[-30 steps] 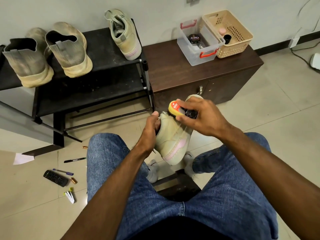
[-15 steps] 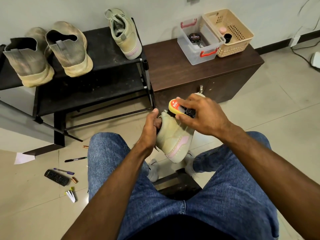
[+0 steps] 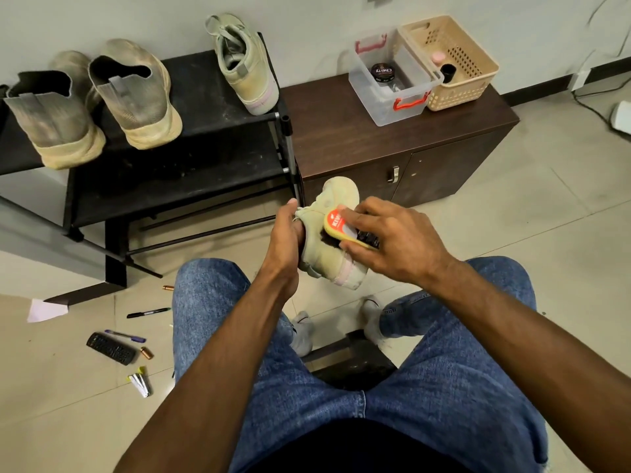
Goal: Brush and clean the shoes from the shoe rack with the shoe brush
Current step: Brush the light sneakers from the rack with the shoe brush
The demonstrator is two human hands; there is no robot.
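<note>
While the right hand (image 3: 396, 240) curls its fingers (image 3: 355, 213) round the yellow shoe brush (image 3: 345, 227), the dark bristles press on the side of a pale green shoe (image 3: 333, 254) held at the centre of the view above the knees. The left hand (image 3: 285, 240) grips that shoe at its heel opening, thumb on the rim, toe pointing toward 12 o'clock. At 11 o'clock the black shoe rack (image 3: 211, 107) carries the matching shoe (image 3: 246, 66) and, toward 10 o'clock, two dusty grey shoes (image 3: 136, 97). At 1 o'clock a brown cabinet (image 3: 341, 131) bears a clear box (image 3: 386, 100) and a beige basket (image 3: 457, 93), touching. Pens and a remote (image 3: 109, 348) lie on the floor at 8 o'clock.
</note>
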